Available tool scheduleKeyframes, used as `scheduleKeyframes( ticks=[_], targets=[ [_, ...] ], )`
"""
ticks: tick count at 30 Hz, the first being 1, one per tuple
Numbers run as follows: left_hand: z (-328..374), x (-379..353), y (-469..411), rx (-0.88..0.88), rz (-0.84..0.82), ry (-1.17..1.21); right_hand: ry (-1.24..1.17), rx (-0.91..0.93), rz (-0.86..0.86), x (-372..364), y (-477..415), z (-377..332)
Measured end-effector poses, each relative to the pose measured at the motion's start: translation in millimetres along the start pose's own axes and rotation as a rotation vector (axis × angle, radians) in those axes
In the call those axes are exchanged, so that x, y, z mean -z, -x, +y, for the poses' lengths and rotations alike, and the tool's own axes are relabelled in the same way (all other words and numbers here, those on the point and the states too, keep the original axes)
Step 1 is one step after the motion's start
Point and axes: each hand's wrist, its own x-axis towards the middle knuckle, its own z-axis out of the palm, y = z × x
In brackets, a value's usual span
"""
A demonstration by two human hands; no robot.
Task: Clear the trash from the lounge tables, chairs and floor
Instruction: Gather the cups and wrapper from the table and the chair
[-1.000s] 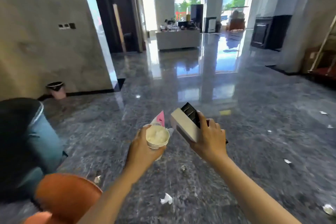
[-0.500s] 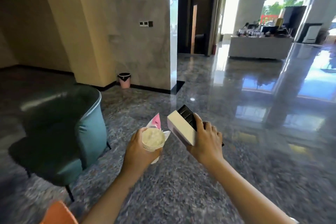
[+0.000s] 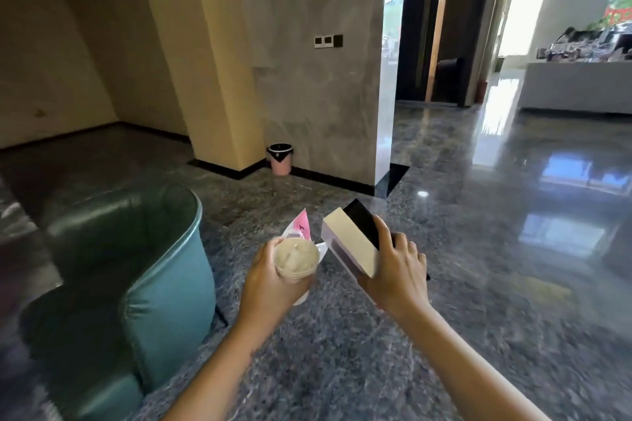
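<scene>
My left hand (image 3: 270, 278) grips a stack of paper cups (image 3: 296, 256) stuffed with crumpled paper, and a pink and white wrapper (image 3: 300, 226) sticks up behind the cups. My right hand (image 3: 398, 272) holds a cream and black cardboard box (image 3: 352, 237) tilted up to the left, its corner close to the cups. Both are held out at chest height over the grey stone floor. A small pink waste bin (image 3: 280, 159) with a black liner stands ahead at the foot of the grey wall.
A teal leather armchair (image 3: 136, 270) fills the lower left, close to my left arm. A pillar and wall (image 3: 307, 61) rise ahead. A dark doorway (image 3: 434, 27) and a white counter (image 3: 578, 85) lie at the right, across polished floor (image 3: 478, 249).
The view has swung left: the waste bin and wall are now ahead and nearer, the armchair is closer, and the littered floor and orange chair have left view. Both hands keep their loads.
</scene>
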Motion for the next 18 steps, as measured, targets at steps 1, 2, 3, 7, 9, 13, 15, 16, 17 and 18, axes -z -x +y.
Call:
scheduleKeyframes(
  ticks=[1, 2, 3, 7, 9, 13, 15, 16, 17, 18],
  targets=[
    [-5.0, -15.3, -28.5, 0.007, 0.010, -0.002, -0.008, 0.014, -0.008, -13.5, -31.1, 6.6],
    [-9.2, -29.9, -58.5, 0.016, 0.016, -0.007, -0.014, 0.026, -0.022, -25.3, -63.7, 13.1],
    [-12.8, -43.2, -88.3, 0.028, 0.018, -0.018, -0.019, 0.039, -0.038, -35.7, -96.5, 19.1],
    [-24.6, -80.7, -200.6, 0.042, 0.040, -0.033, -0.026, 0.116, -0.060, -74.5, -227.4, 30.3],
    [-37.1, -89.8, -251.2, 0.054, 0.077, -0.056, -0.046, 0.141, -0.068, -96.8, -289.9, 25.5],
    [-88.3, -103.4, -341.9, 0.094, 0.160, -0.094, -0.095, 0.231, -0.115, -164.1, -395.8, 2.6],
    [-123.6, -112.9, -389.8, 0.120, 0.192, -0.106, -0.105, 0.274, -0.137, -205.3, -447.1, -9.8],
    [-142.2, -118.2, -415.6, 0.130, 0.208, -0.112, -0.105, 0.299, -0.142, -225.9, -473.8, -16.2],
    [-160.6, -123.6, -443.5, 0.139, 0.222, -0.111, -0.103, 0.322, -0.145, -245.7, -502.3, -22.8],
    [-178.0, -128.6, -474.5, 0.141, 0.229, -0.104, -0.102, 0.337, -0.146, -264.4, -532.5, -30.2]
  ],
)
